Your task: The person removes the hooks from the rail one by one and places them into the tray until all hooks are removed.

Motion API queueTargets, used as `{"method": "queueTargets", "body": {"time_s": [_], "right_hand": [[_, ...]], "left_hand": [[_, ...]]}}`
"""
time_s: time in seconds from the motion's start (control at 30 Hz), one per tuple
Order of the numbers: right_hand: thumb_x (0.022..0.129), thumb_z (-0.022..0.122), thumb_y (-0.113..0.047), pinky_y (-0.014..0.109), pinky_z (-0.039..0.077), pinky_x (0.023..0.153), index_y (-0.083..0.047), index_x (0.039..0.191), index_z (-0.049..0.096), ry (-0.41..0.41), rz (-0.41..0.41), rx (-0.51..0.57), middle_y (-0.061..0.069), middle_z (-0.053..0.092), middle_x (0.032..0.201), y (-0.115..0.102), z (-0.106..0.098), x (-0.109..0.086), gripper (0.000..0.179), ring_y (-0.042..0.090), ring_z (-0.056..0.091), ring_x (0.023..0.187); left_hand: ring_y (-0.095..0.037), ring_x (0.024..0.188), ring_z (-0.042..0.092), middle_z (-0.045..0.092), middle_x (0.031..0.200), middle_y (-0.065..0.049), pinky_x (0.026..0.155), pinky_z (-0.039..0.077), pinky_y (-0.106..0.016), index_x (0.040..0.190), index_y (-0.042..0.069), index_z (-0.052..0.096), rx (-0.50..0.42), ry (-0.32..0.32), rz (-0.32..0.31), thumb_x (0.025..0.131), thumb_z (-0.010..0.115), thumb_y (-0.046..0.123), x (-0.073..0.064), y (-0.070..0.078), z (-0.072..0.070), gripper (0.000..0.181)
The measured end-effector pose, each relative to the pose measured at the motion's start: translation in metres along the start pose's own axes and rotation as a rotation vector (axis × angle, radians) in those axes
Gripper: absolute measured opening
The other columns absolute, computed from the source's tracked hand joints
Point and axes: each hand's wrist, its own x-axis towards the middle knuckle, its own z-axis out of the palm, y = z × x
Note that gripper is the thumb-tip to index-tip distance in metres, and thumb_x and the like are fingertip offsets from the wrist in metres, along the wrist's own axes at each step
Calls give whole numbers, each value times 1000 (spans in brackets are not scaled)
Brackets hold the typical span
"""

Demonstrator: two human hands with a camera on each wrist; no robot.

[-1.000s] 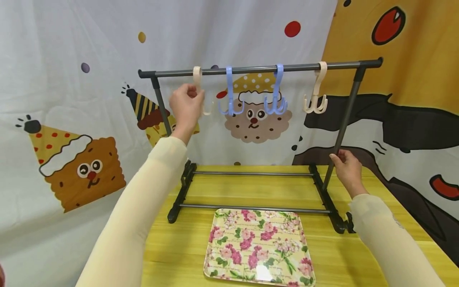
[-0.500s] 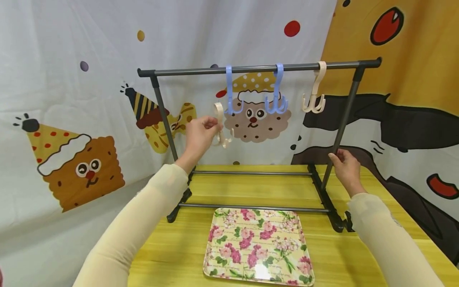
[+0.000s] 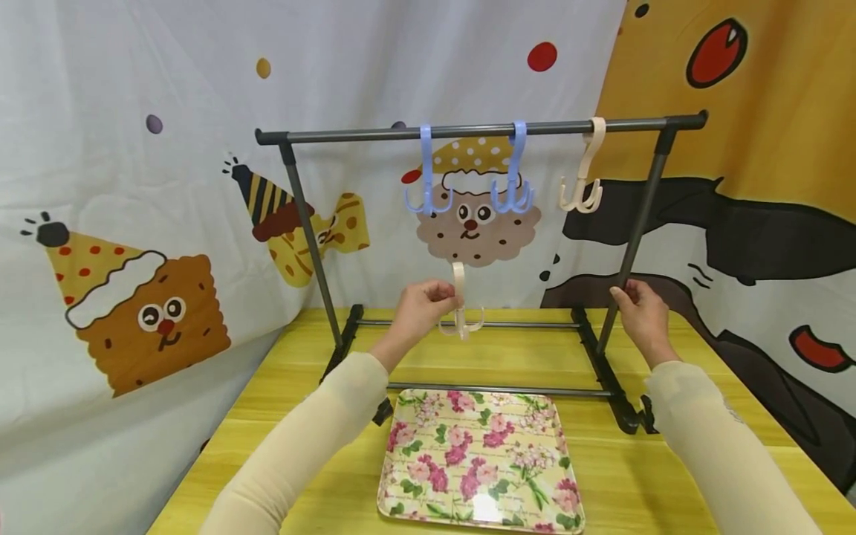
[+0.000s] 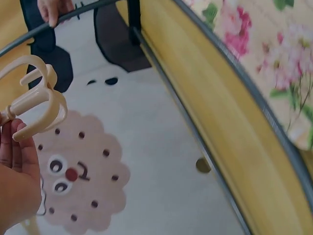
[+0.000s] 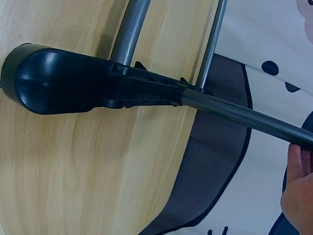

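In the head view my left hand pinches a cream multi-prong hanging hook by its stem, below the rack's top bar. The left wrist view shows its curved prongs above my fingers. My right hand holds the right upright post of the dark metal rack between thumb and fingers. On the top bar hang two blue hooks and another cream hook at the right. A flowered tray lies on the table in front of the rack.
The rack's black feet stand on a yellow wood-grain table, joined by two low crossbars. Behind hangs a white curtain with cartoon biscuits. My left forearm covers part of the left foot.
My left hand has lifted the leftmost cream hook off the top bar and brought it down and to the right. My right hand stays on the post.
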Motion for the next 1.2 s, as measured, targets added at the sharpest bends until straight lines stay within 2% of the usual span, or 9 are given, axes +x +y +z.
{"method": "queueTargets", "body": {"time_s": [0.1,0.3,0.47,0.77,1.0,1.07,1.2], "right_hand": [[105,45,-43,54,43,87,5,133,50,-4,10,9,27,57,122,-1,0,0,56,42,53,109],[105,45,-42,53,44,89,5,135,50,-12,24,14,27,57,123,-2,2,2,56,41,53,110],[105,44,-43,55,43,91,5,137,48,-27,33,26,28,55,126,-3,1,2,58,42,52,113],[105,43,-44,55,43,91,5,136,48,-24,19,22,28,55,124,-3,0,1,58,42,52,112],[105,43,-43,56,43,91,6,137,48,-27,23,30,29,55,125,-3,-1,0,58,43,52,113],[105,43,-43,56,43,91,6,137,48,-26,24,29,29,55,126,-3,-1,0,58,43,52,113],[105,43,-42,56,44,91,6,137,48,-23,23,26,29,55,126,-3,-2,-1,58,43,53,113]], "left_hand": [[-27,85,65,72,86,-3,70,52,-34,87,8,72,-28,-24,0,91,75,18,-3,-8,13,11],[-20,79,64,71,85,-3,69,54,-31,88,5,72,-95,-78,-29,91,74,15,-10,-24,36,11],[-23,85,66,71,87,-1,69,53,-31,88,8,73,-113,-118,-68,91,74,17,-17,-33,51,9],[-22,86,66,71,86,2,73,54,-34,87,11,74,-97,-188,-76,92,74,17,-27,-46,76,7],[-13,81,65,69,87,4,73,56,-36,92,12,75,-84,-248,-63,92,73,15,-36,-59,92,4],[-15,82,65,69,86,5,74,56,-38,92,12,75,-76,-264,-66,92,73,15,-38,-63,96,4],[-27,86,66,68,85,5,74,56,-43,93,11,74,-71,-297,-67,92,72,14,-44,-67,103,3]]}}
